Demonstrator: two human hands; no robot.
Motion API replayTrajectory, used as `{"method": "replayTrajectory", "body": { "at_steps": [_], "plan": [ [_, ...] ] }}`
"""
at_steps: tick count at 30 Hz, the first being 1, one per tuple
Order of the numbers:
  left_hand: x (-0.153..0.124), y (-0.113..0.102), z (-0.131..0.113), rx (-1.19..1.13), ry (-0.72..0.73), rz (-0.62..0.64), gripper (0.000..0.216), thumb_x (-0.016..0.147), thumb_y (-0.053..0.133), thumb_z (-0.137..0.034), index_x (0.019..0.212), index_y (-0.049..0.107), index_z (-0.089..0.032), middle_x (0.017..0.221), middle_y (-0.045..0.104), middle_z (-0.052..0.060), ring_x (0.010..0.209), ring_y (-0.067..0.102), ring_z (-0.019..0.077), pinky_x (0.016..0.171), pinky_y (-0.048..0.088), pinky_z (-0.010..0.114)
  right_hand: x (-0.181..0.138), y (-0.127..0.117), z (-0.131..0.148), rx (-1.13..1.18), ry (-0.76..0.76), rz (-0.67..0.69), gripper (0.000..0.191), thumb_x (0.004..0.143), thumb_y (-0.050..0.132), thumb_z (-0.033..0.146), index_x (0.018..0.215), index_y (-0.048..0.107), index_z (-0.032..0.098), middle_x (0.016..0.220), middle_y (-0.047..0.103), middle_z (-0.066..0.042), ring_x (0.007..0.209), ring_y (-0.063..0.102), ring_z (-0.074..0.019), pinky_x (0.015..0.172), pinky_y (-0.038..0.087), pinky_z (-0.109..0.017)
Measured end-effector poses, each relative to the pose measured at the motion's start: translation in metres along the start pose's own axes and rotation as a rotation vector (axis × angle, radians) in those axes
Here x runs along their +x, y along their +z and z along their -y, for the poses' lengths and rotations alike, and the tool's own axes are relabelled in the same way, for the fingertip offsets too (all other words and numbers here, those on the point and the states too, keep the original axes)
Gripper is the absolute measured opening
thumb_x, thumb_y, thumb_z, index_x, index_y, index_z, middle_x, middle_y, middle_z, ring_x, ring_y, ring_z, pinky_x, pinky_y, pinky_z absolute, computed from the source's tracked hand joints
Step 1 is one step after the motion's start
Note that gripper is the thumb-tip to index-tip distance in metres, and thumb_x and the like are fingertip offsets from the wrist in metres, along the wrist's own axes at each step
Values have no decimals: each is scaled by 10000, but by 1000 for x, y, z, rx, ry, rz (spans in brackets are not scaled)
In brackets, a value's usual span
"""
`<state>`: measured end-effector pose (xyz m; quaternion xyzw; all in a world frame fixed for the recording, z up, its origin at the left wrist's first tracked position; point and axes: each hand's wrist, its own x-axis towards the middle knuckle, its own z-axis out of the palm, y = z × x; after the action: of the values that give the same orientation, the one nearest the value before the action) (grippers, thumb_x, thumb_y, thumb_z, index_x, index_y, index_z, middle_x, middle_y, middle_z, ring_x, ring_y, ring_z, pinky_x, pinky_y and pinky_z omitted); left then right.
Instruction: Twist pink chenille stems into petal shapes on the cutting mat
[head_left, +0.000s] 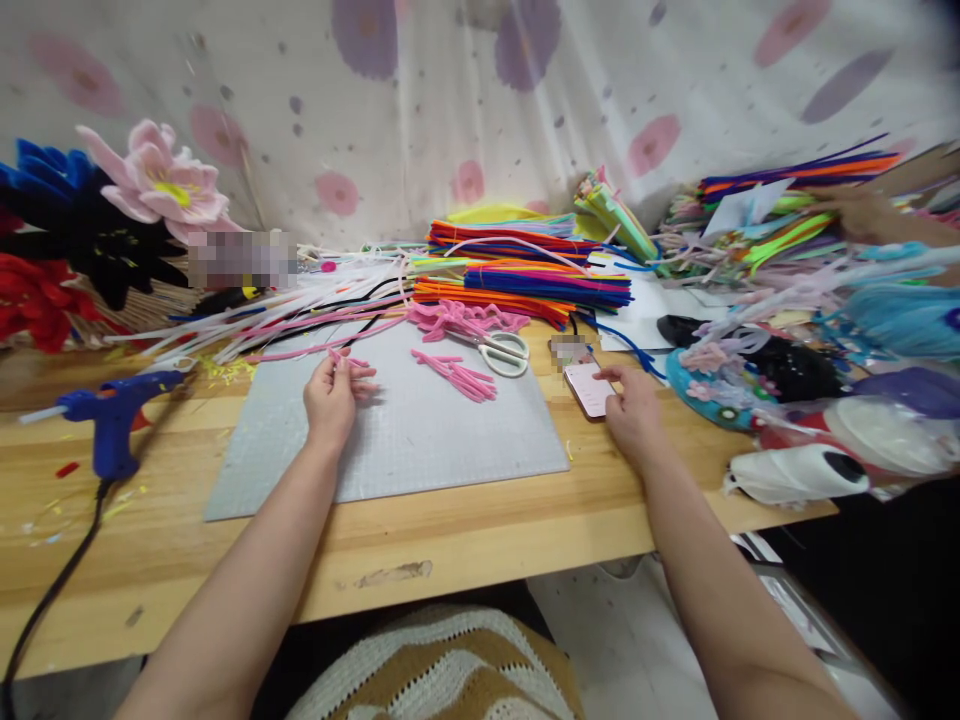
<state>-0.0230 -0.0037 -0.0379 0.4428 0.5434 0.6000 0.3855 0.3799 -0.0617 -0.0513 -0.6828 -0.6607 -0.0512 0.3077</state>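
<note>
**Lookup step, by my read**

My left hand (328, 400) pinches pink stems (348, 360) over the mat (450, 440). Right hand (632, 412) grasps nothing visible, one finger at the phone (585, 390). Next move likely needs that hand freed.

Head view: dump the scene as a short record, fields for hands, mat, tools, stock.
left hand: pinching a small pink piece above the mat
right hand: index finger at the phone screen
mat: grey, on the wooden table
short pink strips: loose pile on the mat
scissors: pale handles, beside the pile
glue gun: blue, left of the mat
stock: coloured stem bundles behind the mat
</note>
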Motion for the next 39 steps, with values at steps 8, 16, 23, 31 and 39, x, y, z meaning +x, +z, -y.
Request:
{"method": "replayTrajectory", "body": {
  "at_steps": [8, 16, 23, 31, 39],
  "plan": [
    [1, 1, 0, -124, 26, 3, 346, 764, 511, -483, 898, 506, -164, 806, 681, 85, 636, 662, 163, 485, 502, 239, 14, 10, 8, -24, -3, 107, 431, 613, 394, 66, 999, 552, 179, 1055, 598, -94, 1013, 511, -261, 901, 400, -429],
    [2, 0, 3, -11, 43, -13, 275, 785, 502, -448, 782, 470, -174, 728, 649, 32, 550, 609, 120, 484, 473, 232, 14, 10, 6, -39, -1, 116, 436, 611, 396, 52, 998, 553, 176, 1055, 603, -95, 1018, 508, -264, 914, 396, -440],
    [6, -8, 4, 423, 336, -199, 239, 794, 527, -359, 636, 557, -182, 740, 540, 29, 765, 536, 140, 700, 456, 259, 12, 11, 1, -27, -3, 111, 433, 611, 391, 49, 991, 547, 188, 1091, 600, -80, 1022, 507, -259, 911, 397, -442],
    [4, -3, 3, 119, 198, -58, 185, 799, 511, -359, 743, 515, -182, 632, 557, -22, 481, 486, 74, 491, 401, 199, 12, 9, 1, -13, -10, 72, 430, 599, 392, 48, 969, 545, 206, 1016, 604, -74, 986, 514, -259, 878, 403, -437],
    [4, -3, 4, 95, 160, -61, 230, 776, 534, -338, 897, 606, -156, 677, 601, 7, 512, 525, 69, 492, 422, 187, 8, 10, -4, 2, 42, 17, 261, 709, 415, 138, 934, 531, 203, 964, 606, -89, 940, 511, -256, 840, 410, -429]
  ]
}}
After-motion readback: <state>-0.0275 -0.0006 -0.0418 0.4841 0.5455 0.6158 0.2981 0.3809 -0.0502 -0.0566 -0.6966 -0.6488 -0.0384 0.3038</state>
